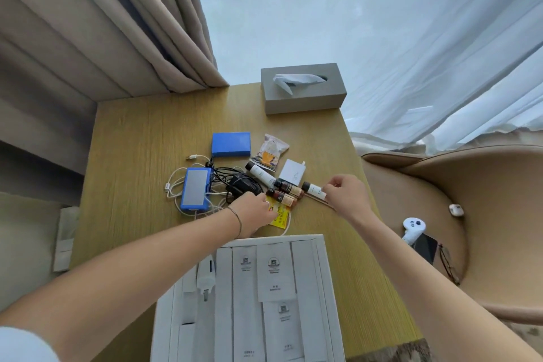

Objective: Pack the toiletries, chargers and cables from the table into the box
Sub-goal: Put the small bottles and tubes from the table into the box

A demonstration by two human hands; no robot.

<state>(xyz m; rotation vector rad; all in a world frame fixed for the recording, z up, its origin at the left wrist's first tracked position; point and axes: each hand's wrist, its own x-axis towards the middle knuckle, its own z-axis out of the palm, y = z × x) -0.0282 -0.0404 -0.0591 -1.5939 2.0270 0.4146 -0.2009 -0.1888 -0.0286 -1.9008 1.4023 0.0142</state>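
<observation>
Right hand [342, 194]: fingers curled, tips pinching the white end of a small dark-capped bottle [313, 189] lying on the table [132, 132]. Narrow grip, thumb and forefinger closed on the bottle's end.

Left hand [255, 210]: reaching over a yellow packet [279, 216], fingers bent down toward it and toward two small brown bottles [285, 195] just beyond. Hard to tell whether the fingertips actually pinch anything; tips hidden behind the knuckles. Ring on one finger, thin bracelet at the wrist.

Between the hands and further back: a longer white tube with a dark cap [260, 175], a white charger block [291, 175], a snack packet [270, 153], a blue box [231, 144]. To the left, a blue-edged power bank [194, 189] sitting in a tangle of white cables [176, 185], with a black adapter [244, 184] and black cord touching it. Exact run of the cables impossible to follow. Thin wooden sticks [318, 201] partly under the right hand.

White box [326, 273] open at the near edge of the table, cut off at the bottom of the view. Inside: white paper sachets lying in rows, print too small to read, and a white plug [205, 276] at the left side, partly covered by the left forearm.

Grey tissue box [304, 88] at the far edge of the table. Tan chair [484, 200] on the right, holding a white controller [412, 228], a phone, glasses and a small white case.
</observation>
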